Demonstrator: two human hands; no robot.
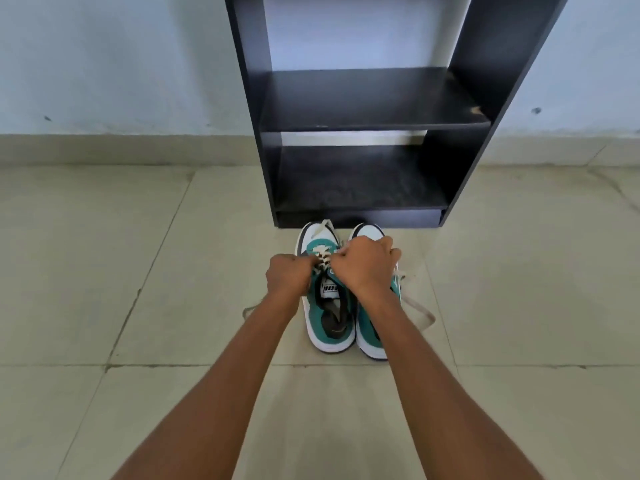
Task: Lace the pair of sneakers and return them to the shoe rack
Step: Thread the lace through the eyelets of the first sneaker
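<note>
The fingers (313,263) of the left hand (289,278) are curled together at the left edge of the lacing on the left sneaker (327,299); what is pinched under them is hidden by the knuckles. The fingers (389,245) of the right hand (365,263) are likewise closed over the lace area, and a lace seems to be clamped there, though the grip itself cannot be made out. Two hands and two bare forearms are seen, the arms cut off at the near edge.

Two sneakers are counted, green and white, set side by side and touching on the floor (138,271), toes toward the far side. The right sneaker (370,327) is largely covered by the right hand and wrist. Pale laces (420,311) are trailed loosely over the tiles to the right, and a fainter loop is seen at the left beyond the left wrist; how many separate laces there are cannot be told.

One black shoe rack (377,98) is stood just beyond the toes against the wall. Two shelves are shown in it; its top is cut off.
</note>
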